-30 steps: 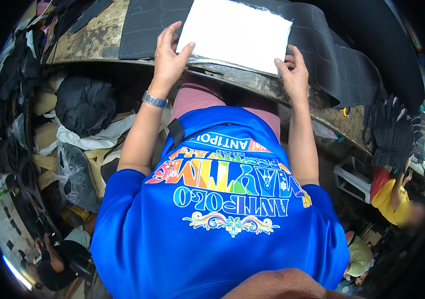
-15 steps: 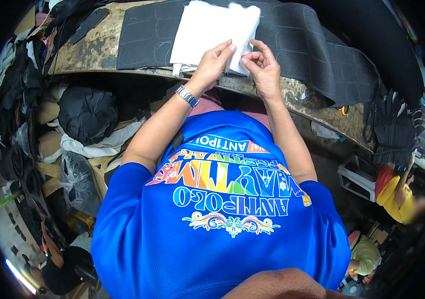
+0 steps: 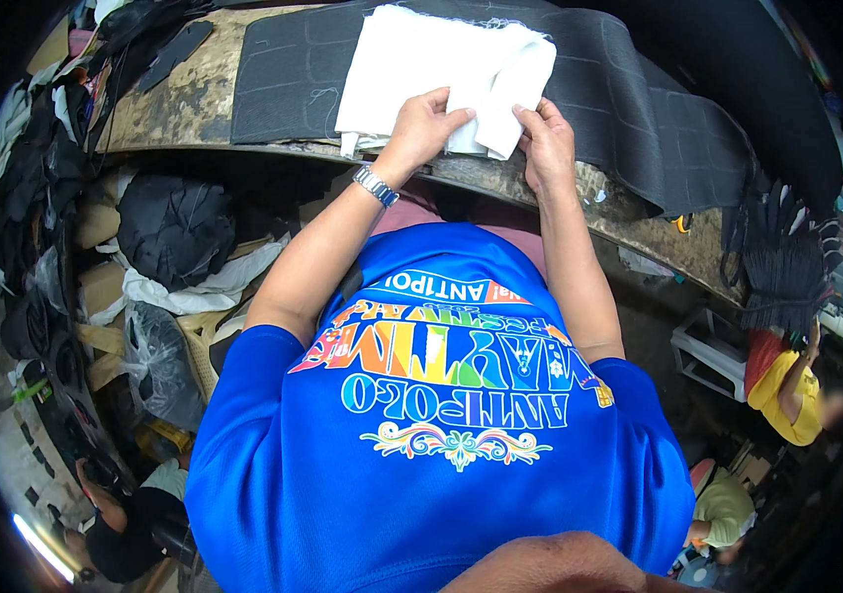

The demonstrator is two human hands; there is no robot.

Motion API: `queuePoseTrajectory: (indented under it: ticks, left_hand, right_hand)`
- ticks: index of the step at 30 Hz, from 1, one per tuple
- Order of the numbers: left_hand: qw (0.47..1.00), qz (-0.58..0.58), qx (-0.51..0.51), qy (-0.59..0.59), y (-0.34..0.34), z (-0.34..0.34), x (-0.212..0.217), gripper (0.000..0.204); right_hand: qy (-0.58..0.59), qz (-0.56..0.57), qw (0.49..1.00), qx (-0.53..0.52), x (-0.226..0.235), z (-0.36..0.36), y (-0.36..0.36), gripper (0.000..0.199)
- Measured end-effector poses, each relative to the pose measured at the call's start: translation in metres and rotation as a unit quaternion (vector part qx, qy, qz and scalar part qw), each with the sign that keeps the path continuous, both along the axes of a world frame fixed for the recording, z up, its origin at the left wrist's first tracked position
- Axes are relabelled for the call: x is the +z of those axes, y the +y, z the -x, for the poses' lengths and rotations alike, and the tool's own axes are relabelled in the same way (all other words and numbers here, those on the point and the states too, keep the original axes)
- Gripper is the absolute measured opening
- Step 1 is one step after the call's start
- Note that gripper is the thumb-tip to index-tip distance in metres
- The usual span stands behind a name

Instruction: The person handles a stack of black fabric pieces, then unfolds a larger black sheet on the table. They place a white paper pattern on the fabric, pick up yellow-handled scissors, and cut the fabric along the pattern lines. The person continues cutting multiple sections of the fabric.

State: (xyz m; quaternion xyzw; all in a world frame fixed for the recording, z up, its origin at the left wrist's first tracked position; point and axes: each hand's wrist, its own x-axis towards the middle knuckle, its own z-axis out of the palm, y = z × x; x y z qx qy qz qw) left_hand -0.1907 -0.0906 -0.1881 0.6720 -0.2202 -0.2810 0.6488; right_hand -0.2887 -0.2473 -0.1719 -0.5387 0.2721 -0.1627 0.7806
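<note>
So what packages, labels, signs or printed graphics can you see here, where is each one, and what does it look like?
Shirt print: on the person's blue shirt, centre of the view, seen upside down; rainbow-coloured block letters, white and teal lettering, a swirly ornament.
Red and white band: a narrow printed strip above it on the shirt.
Cardboard boxes: plain brown, stacked left under the workbench, among dark cloth.
Clear plastic bag: crumpled, below those boxes.
No signs or screens show.
</note>
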Motion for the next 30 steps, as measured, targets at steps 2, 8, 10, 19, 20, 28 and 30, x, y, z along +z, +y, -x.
queuePoseTrajectory:
  ticks: [2, 8, 10, 19, 20, 28, 30]
  left_hand:
    - [1.000, 0.014, 0.017, 0.021, -0.001, -0.002, -0.002, 0.030]
    - [0.992, 0.038, 0.030, 0.114, 0.005, -0.004, -0.002, 0.027]
    - [0.987, 0.062, 0.034, 0.142, 0.006, -0.002, 0.000, 0.025]
    - [0.985, -0.050, -0.083, -0.143, 0.002, 0.018, 0.023, 0.047]
    - [0.988, -0.068, -0.094, -0.103, 0.007, 0.016, 0.027, 0.046]
    - [0.848, -0.159, 0.215, -0.458, 0.074, -0.039, 0.032, 0.049]
    - [0.881, -0.203, 0.205, -0.375, 0.084, -0.047, 0.025, 0.062]
  right_hand:
    - [0.002, -0.007, 1.000, 0.001, -0.002, 0.003, -0.005, 0.025]
    - [-0.030, -0.039, 0.999, -0.012, -0.003, 0.007, -0.015, 0.023]
    - [-0.008, -0.036, 0.999, -0.028, -0.001, 0.008, -0.015, 0.022]
    - [0.021, 0.262, 0.964, 0.039, 0.014, -0.002, 0.008, 0.058]
    - [0.046, 0.307, 0.950, 0.036, 0.015, -0.002, 0.008, 0.058]
    - [0.058, 0.286, 0.957, 0.008, 0.010, -0.006, -0.004, 0.051]
    - [0.070, 0.310, 0.948, -0.003, 0.013, -0.006, -0.001, 0.051]
